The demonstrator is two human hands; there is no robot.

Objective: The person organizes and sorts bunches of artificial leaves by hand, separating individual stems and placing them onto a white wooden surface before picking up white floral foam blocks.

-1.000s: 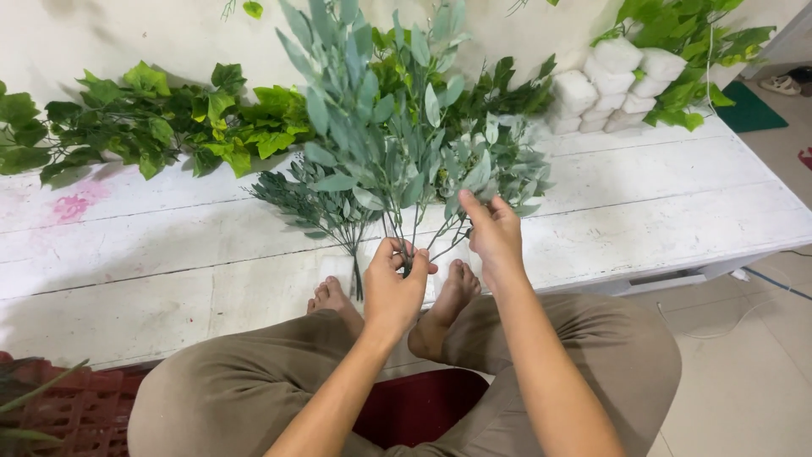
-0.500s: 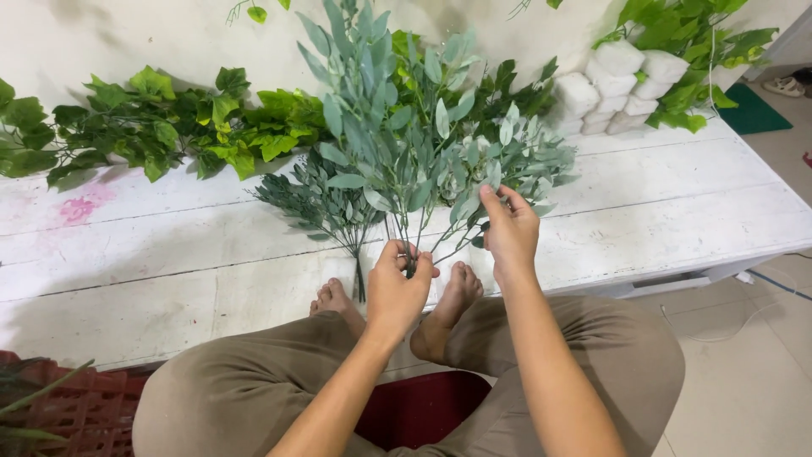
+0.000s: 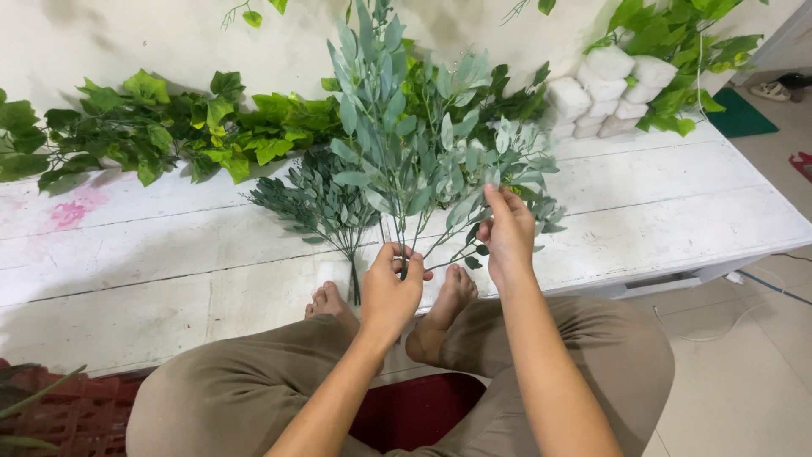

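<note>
The left hand point(image 3: 391, 292) is squeezed tight around the stems of a leafy branch point(image 3: 406, 144) standing up above it. Just right, the right hand point(image 3: 507, 237) pinches one twig point(image 3: 516, 169). Best hold the stems firm and bend gently.

The left hand point(image 3: 391, 292) grips the stems of a grey-green artificial leaf spray point(image 3: 406, 144); just beside it, the right hand point(image 3: 507, 233) pinches one sprig.

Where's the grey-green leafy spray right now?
In the head view, centre frame: the grey-green spray stands upright over the white board, stem base gripped in the left hand, the right hand pinching a side branch.
</note>
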